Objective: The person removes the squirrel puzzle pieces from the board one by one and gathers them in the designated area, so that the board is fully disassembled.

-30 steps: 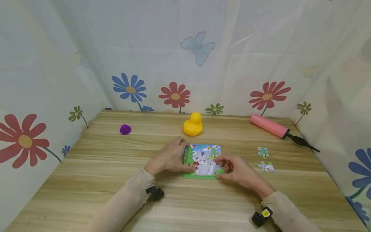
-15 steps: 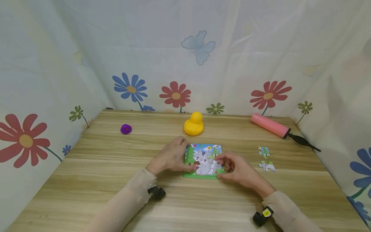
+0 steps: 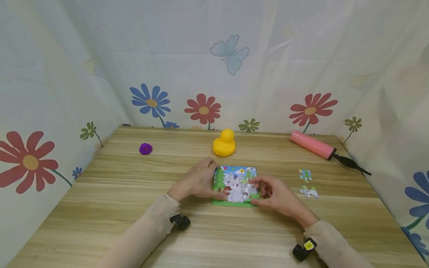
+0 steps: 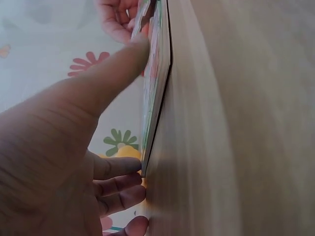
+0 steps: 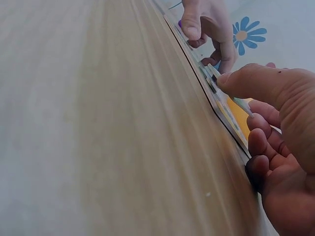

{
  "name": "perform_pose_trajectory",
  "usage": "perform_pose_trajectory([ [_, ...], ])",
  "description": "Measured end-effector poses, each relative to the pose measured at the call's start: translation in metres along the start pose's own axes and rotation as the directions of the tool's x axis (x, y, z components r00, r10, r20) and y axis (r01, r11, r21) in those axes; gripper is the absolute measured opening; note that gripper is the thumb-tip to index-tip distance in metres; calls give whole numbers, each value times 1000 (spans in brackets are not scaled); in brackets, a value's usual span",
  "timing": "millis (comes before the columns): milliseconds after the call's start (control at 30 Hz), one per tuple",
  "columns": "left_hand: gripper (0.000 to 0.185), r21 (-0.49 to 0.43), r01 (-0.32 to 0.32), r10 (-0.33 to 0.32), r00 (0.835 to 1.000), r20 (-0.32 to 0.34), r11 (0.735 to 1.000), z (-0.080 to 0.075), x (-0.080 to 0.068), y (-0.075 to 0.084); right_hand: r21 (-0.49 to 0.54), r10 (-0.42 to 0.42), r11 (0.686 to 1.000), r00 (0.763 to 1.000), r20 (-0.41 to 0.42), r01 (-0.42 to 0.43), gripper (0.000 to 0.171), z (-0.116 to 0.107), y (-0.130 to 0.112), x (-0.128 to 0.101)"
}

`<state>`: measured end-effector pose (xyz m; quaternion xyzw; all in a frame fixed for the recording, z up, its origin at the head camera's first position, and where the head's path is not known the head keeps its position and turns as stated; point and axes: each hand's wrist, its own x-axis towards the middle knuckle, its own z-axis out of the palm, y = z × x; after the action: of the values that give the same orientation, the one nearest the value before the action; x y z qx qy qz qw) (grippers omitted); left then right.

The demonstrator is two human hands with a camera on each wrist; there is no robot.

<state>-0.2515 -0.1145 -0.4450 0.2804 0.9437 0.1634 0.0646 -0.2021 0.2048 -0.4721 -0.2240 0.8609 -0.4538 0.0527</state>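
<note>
Right hand (image 3: 279, 195) fingertips pinch a small puzzle piece (image 3: 247, 190), now tilted up over the colourful square cat jigsaw board (image 3: 235, 185) at mid-table. Left hand (image 3: 197, 180), fingers relaxed, still presses the board's left edge.

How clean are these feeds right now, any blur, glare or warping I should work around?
Head view: evenly lit, sharp, soft shadows, corners bowed by the wide lens. Left wrist view: the left hand is close and blurred, the puzzle board seen edge-on. Right wrist view: the right hand fills the corner, the table smeared soft.
</note>
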Motion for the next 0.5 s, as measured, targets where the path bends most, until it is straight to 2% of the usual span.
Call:
perform_pose_trajectory([
  [233,133,-10,-51,51,998,25,999,-3,-2,-3,-12,0,1000,1000,11,0,53,-2,0,1],
  [500,135,-27,-59,60,996,62,998,-6,-4,-4,4,-8,1000,1000,21,8,53,-3,1,0],
])
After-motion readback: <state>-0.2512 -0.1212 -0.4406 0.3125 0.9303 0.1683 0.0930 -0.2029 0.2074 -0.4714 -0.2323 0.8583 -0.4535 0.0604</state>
